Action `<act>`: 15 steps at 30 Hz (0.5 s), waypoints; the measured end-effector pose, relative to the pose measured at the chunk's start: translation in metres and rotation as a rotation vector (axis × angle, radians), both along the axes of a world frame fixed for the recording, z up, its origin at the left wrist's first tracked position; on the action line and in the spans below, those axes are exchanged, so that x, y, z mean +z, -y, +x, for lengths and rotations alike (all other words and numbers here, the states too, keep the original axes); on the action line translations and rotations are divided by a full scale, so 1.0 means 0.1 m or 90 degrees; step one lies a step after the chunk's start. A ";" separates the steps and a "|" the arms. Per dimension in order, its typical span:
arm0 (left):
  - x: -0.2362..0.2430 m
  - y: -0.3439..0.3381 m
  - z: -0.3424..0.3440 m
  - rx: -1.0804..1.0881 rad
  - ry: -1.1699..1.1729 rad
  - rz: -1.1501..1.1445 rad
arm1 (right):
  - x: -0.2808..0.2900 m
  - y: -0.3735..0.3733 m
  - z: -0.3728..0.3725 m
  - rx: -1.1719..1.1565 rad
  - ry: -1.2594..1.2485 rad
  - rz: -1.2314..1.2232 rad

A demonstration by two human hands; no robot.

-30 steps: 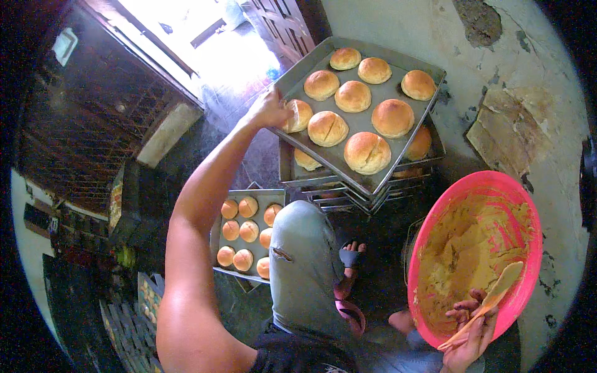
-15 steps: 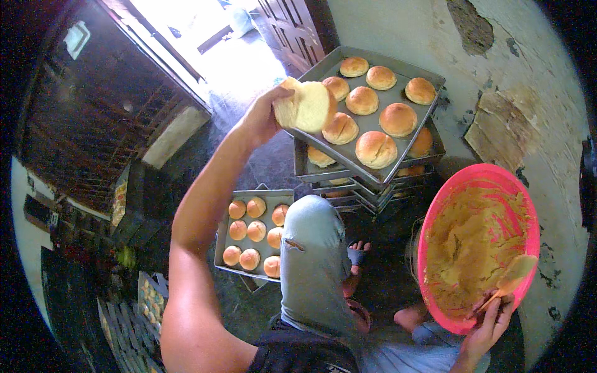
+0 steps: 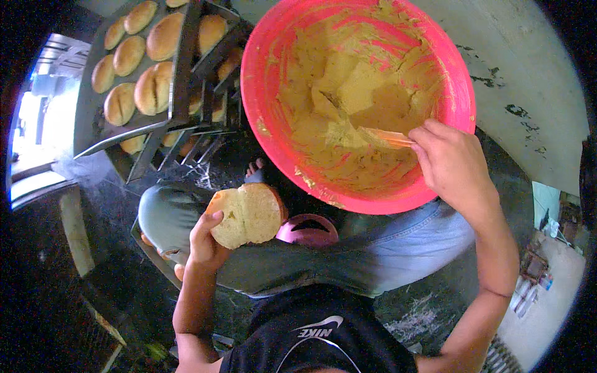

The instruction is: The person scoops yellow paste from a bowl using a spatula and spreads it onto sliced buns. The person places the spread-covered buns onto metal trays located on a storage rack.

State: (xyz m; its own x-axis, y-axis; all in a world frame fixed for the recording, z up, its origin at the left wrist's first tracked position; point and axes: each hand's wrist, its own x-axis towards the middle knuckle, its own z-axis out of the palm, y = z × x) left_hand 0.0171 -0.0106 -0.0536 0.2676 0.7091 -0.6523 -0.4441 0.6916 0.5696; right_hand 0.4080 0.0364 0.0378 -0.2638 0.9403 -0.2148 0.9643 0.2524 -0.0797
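In the left hand (image 3: pixel 208 242), the split bun (image 3: pixel 239 217) is showing pale cream crumb edged with golden-brown crust. At the right hand (image 3: pixel 451 158), the spatula (image 3: pixel 388 138) is showing orange-tan, while the bowl (image 3: pixel 461 93) around it is glowing hot pink and the paste (image 3: pixel 367 81) inside is looking mustard-tan, streaked with pink. Beyond the left hand, whole buns (image 3: pixel 129 56) are showing glossy golden-brown tops above a dark grey tray (image 3: pixel 181 68). Nearer the body than both hands, the shirt (image 3: pixel 267 336) is showing black with a whitish mark and curved pale line.
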 end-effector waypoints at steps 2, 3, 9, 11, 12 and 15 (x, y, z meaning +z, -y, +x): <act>-0.08 -0.05 0.10 -0.021 -0.004 -0.005 | 0.00 -0.07 0.01 0.017 0.033 -0.021; -0.09 -0.07 0.14 -0.034 -0.021 -0.004 | -0.02 -0.09 0.00 0.031 0.044 -0.027; -0.17 -0.14 0.20 -0.068 -0.077 -0.018 | -0.21 -0.20 -0.07 0.143 0.100 -0.113; -0.18 -0.15 0.17 -0.076 -0.092 -0.022 | -0.11 -0.20 -0.08 0.198 0.050 -0.182; -0.17 -0.16 0.17 -0.077 -0.098 -0.022 | -0.13 -0.21 -0.05 0.174 0.059 -0.153; -0.17 -0.21 0.20 -0.083 -0.107 -0.023 | -0.17 -0.22 0.03 0.139 0.064 -0.140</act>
